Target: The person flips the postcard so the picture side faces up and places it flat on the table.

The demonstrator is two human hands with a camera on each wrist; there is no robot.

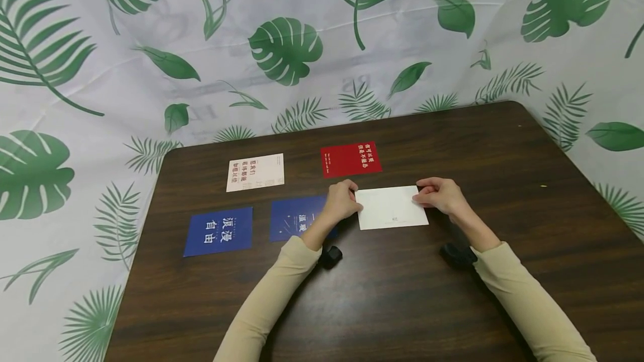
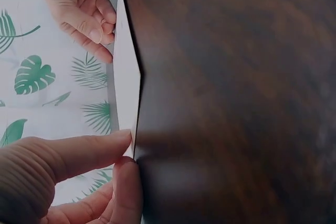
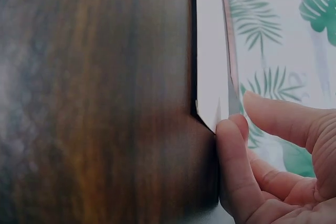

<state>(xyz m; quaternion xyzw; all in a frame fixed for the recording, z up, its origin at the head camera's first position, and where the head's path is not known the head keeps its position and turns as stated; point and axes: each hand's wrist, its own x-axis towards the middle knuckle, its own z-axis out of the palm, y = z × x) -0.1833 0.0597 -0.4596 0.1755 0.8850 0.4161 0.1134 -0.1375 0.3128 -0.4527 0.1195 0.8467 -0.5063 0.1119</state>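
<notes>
A white card (image 1: 392, 207) with a small printed mark near its lower edge is held between the two hands, low over the table. My left hand (image 1: 342, 201) pinches its left edge between thumb and finger. At the opposite edge my right hand (image 1: 441, 197) pinches the card with the thumb and a curled finger; in the right wrist view, another finger (image 3: 281, 114) stands apart from it. The left forearm partly covers a blue card (image 1: 289, 219). Just beyond the white card lies a red card (image 1: 350, 160) with white lettering.
A pale pink card (image 1: 255, 172) with red lettering lies at the back left of the dark wooden table (image 1: 382, 306). Another blue card (image 1: 218, 232) with white characters is in front of it. A leaf-patterned curtain (image 1: 226, 71) hangs behind the table.
</notes>
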